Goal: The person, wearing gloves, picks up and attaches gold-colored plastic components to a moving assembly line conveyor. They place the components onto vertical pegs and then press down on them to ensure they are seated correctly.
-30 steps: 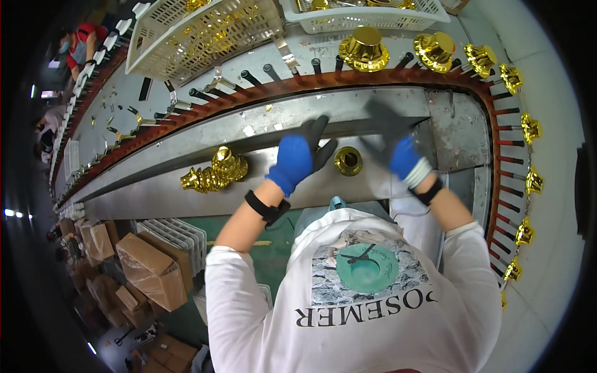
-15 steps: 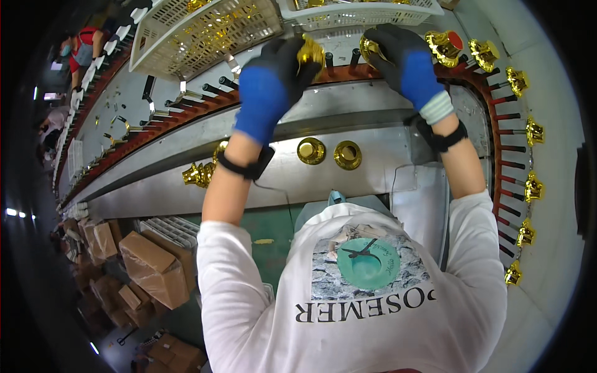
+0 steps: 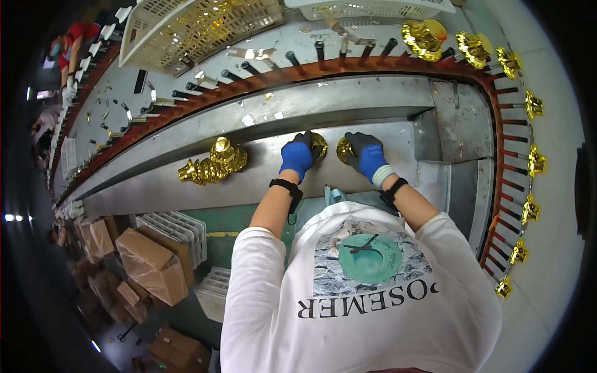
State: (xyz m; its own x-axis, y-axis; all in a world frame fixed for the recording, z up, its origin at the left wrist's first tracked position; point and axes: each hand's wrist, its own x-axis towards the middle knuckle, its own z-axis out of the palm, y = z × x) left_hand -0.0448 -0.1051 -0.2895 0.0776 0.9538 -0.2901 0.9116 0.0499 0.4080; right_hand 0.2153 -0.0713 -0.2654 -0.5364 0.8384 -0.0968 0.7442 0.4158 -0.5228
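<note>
Both my hands wear black-and-blue gloves and are low over the metal ledge (image 3: 267, 177) before me. My left hand (image 3: 298, 154) is closed round the left side of a shiny gold flanged cup (image 3: 319, 147). A matching gold flanged cup (image 3: 342, 150) is gripped by my right hand (image 3: 368, 156) from its right side. The two cups are a short way apart, and the gloves hide part of each. Left of my left hand, more gold pieces (image 3: 214, 166) lie in a cluster on the ledge, some nested in a row.
Beyond the ledge curves a red-brown rail (image 3: 298, 71) with dark upright pegs. Several gold pieces (image 3: 475, 50) sit on its pegs at the right. White plastic baskets (image 3: 205, 37) stand behind it. Cardboard boxes (image 3: 149, 264) are at lower left; a person in red (image 3: 71, 46) is at far left.
Both my hands have come down from the rail, where each held a gold piece, to the two gold cups on the ledge. The pegs they were over now show bare.
</note>
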